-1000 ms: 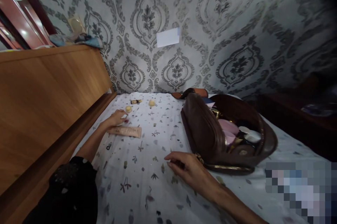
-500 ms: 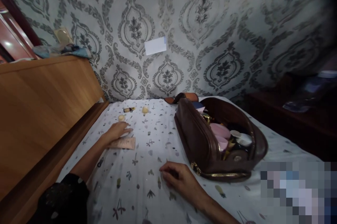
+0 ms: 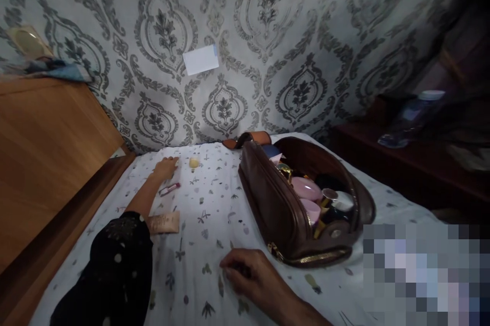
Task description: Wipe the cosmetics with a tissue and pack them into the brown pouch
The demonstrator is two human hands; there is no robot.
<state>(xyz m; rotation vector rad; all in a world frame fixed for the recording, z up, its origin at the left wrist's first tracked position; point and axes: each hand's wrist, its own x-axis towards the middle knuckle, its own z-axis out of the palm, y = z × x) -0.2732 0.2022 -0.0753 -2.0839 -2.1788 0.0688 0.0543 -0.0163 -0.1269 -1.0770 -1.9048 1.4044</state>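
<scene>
My left hand [image 3: 166, 168] is at the far left of the bed, its fingers bent down and close together over the sheet. Whatever lies under them is hidden. Just nearer to me is a slim lip gloss tube [image 3: 169, 189] with a dark pink end. A peach squeeze tube [image 3: 164, 222] lies flat by my left sleeve, and a small yellowish round item [image 3: 194, 163] sits right of my left fingers. My right hand [image 3: 245, 272] rests loosely curled on the sheet with nothing visible in it. Beside it stands an unzipped brown makeup bag [image 3: 273, 203].
Pink containers [image 3: 306, 189] and other cosmetics fill the bag. A brown strap [image 3: 248, 138] lies behind it. The wooden headboard [image 3: 53, 137] borders the left, the patterned wall [image 3: 245, 50] the back. A clear bottle [image 3: 411, 119] stands on the dark furniture at right.
My left hand has moved farther away toward the wall, off the peach tube; the lip gloss tube now shows, and the black-and-gold item is out of sight. My right hand stays curled. The view has swung right.
</scene>
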